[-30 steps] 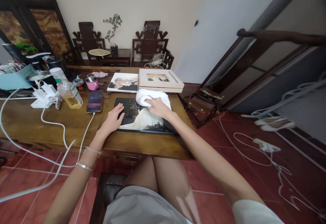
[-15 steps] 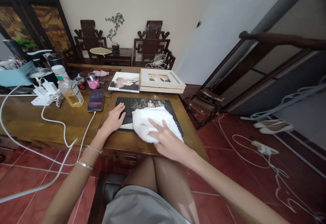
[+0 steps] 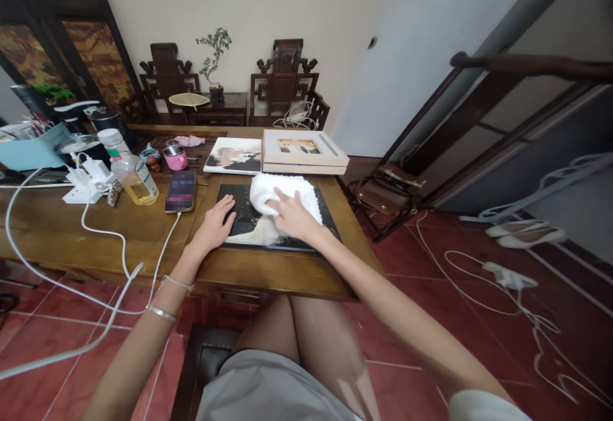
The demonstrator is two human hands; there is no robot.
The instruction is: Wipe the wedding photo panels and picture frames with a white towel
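A dark photo panel [image 3: 244, 220] lies flat on the wooden table [image 3: 119, 229] in front of me. My right hand [image 3: 292, 216] presses a white cloth [image 3: 282, 192] onto the panel's far right part, fingers spread flat over the cloth. My left hand [image 3: 215, 224] rests on the panel's left edge with fingers lying flat, holding nothing.
Behind the panel lie a white-framed picture [image 3: 301, 149] and an unframed print [image 3: 234, 154]. To the left are a phone [image 3: 181, 191] on a white cable, an oil bottle [image 3: 131, 175], a pink cup [image 3: 175, 156] and a power strip [image 3: 89, 181]. Cables trail over the red tiled floor at right.
My right hand drew the cloth down toward the panel's near edge, then pushed it back up to the far part. My left hand stayed on the panel's left edge.
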